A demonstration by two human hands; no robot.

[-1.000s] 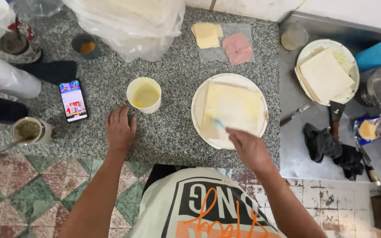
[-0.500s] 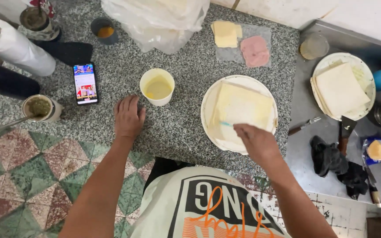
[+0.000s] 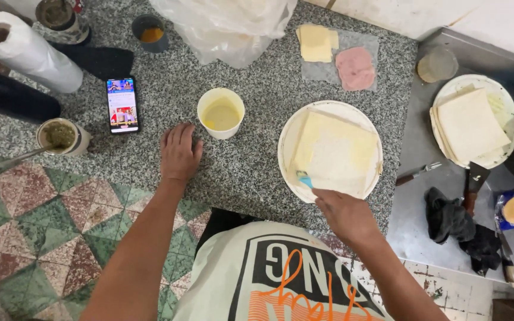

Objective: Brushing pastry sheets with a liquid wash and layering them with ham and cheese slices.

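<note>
My right hand (image 3: pixel 345 213) grips a small blue brush (image 3: pixel 304 179) whose tip rests on the near left corner of a square slice of bread (image 3: pixel 335 153). The bread lies on a white plate (image 3: pixel 287 139) on the speckled granite counter (image 3: pixel 251 178). My left hand (image 3: pixel 179 151) lies flat on the counter, fingers apart, holding nothing. Just beyond it stands a white cup of pale yellow sauce (image 3: pixel 221 113).
A phone (image 3: pixel 122 104) lies left of the cup. A paper towel roll (image 3: pixel 28 50), a jar of green sauce (image 3: pixel 60 137), cheese slices (image 3: pixel 316 43) and ham (image 3: pixel 355 67) sit around. Right: a plate of bread slices (image 3: pixel 470 126), a black cloth (image 3: pixel 456 223), a knife (image 3: pixel 472 184).
The view has shifted slightly. My right hand has drawn the brush toward the bread's near left corner. My left hand stays flat on the counter.
</note>
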